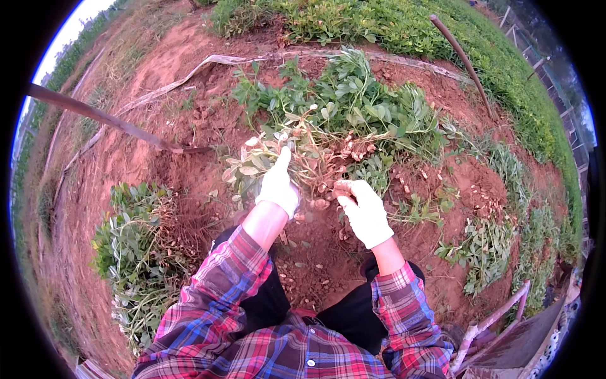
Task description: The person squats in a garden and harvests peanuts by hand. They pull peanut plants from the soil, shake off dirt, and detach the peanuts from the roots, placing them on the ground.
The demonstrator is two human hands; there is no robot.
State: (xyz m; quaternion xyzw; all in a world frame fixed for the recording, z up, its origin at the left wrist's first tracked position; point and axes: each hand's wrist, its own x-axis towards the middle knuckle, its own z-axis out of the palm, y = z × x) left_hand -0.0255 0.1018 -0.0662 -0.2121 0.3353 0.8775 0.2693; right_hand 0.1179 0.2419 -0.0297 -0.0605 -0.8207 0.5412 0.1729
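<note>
My left hand (279, 184), in a white glove, is closed around the stems of an uprooted peanut plant (254, 163). The plant's pale, wilted leaves stick out to the left of the hand and its roots trail to the right. Beside those roots my right hand (366, 216), also gloved in white, has thumb and fingertips pinched together. The fingertips look soiled, and what lies between them cannot be made out. Peanut pods (320, 204) hang just left of the right fingertips. A further cluster of peanut pods (358, 150) shows on roots beyond the hands.
Pulled green plants (353, 101) lie ahead, with another pile of plants (136, 259) at left. Wooden poles stand at left (107, 118) and right (464, 60). Loose pods (307, 287) dot the red soil between my knees. A wooden frame (489, 322) is at lower right.
</note>
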